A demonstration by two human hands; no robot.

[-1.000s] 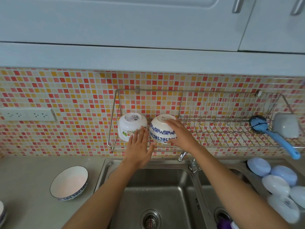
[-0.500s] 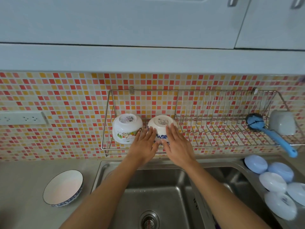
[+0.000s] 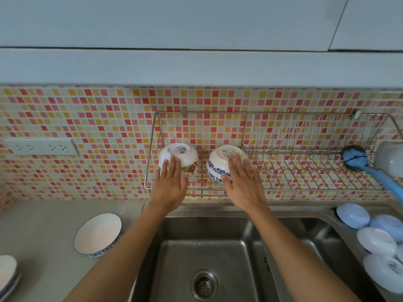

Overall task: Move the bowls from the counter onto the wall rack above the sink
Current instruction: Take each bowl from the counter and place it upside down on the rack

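Since half a second ago the left hand [image 3: 170,186] has slid off the blue-patterned bowl [image 3: 220,164] onto the cartoon-printed bowl [image 3: 178,159]; the two bowls now sit further apart. The right hand [image 3: 243,186] stays on the blue-patterned one.

Both hands flat, fingers straight, resting on the upturned bowls. Neither grasps; they look to be nudging or steadying.

Wall rack [image 3: 283,188]: two bowls upside down at its left end, side by side, a gap between them. Dish brush [image 3: 357,160] and a pale cup [image 3: 390,158] at the far right end, about 3 o'clock from the bowls.

Worktop [image 3: 43,225]: one blue-rimmed bowl [image 3: 98,234] upright at 8 o'clock from the left hand, near the sink [image 3: 205,243] edge. A stack of more bowls [image 3: 7,273] cut by the frame at far lower left; count unclear.

Pale blue and white round dishes [image 3: 375,238] lie at 4 o'clock, right of the sink; cannot tell whether they belong to the job.

Progress: two racked, at least two left. Early to middle, by my reckoning.
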